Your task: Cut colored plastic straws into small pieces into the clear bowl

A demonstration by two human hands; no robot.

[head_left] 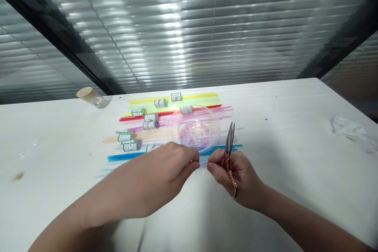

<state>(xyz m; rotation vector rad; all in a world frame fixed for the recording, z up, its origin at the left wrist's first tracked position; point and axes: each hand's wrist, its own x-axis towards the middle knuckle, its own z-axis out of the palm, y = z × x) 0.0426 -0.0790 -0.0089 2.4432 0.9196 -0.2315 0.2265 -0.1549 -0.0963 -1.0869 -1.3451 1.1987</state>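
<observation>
A small pair of scissors (pixel 229 157) with coppery handles rests in my right hand (pixel 240 175), its narrow blades pointing up and away. The thumb and forefinger of that hand are pinched together. Close by on the left, my left hand (pixel 177 167) is closed in a pinch, and whatever its fingertips hold is hidden or too small to name. A faint purplish strip shows in the gap between the hands; I cannot tell whether it is held. Just beyond them stands a clear round plastic bowl (pixel 217 132) containing small pink and purple clear pieces (pixel 191 136).
Bundles of thin coloured sticks lie across the white table (pixel 295 157), among them yellow (pixel 201 96), red (pixel 168 113) and blue (pixel 118 158) ones. Several have patterned paper bands (pixel 160 103). A cork-topped jar (pixel 93 97) stands back left; crumpled clear plastic (pixel 352 128) lies right.
</observation>
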